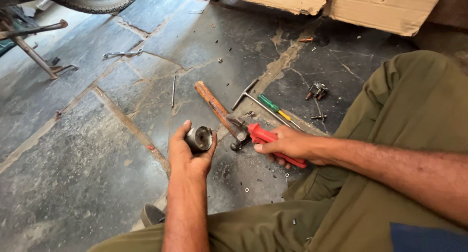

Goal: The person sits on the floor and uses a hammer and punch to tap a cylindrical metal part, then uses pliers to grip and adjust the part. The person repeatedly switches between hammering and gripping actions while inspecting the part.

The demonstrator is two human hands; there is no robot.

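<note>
You are cupping a short grey metal cylinder in your left hand, fingers curled round it above the stone floor, while your right hand is closing on red-handled pliers whose nose is not yet touching the cylinder, so the work looks barely begun. Torn brown cardboard is lying along the top edge; no label is showing.

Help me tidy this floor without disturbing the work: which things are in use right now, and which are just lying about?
In use:
- left hand holding a short metal cylinder
- right hand gripping red-handled pliers

Lying about:
- hammer with wooden handle
- green and yellow screwdriver
- T-handle wrench
- spanner
- thin rod
- loose bolts
</note>
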